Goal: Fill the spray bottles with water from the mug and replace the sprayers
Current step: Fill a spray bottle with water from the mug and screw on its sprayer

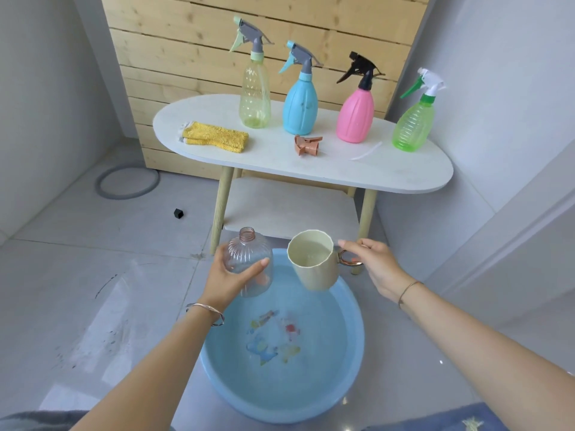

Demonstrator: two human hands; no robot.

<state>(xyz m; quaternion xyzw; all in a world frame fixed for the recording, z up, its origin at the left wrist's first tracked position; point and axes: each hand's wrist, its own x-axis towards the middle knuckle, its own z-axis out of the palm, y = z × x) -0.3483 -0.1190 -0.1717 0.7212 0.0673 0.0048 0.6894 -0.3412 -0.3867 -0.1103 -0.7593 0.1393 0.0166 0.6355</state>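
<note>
Gripping the open clear bottle (249, 265) over the basin (351, 362), left hand (224, 278) catches spills; right hand (370, 265) pinches the mug (314, 262) handle, ready to pour

No legible text, label, brand or number anywhere in view

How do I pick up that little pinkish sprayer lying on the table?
Probably by its round ribbed collar, pinched from above. The sprayer lies on its side on the table, so fingers cannot get under it, and the collar looks like its thickest, sturdiest part. The thin trigger sticks out to the left and might slip or bend.
</note>
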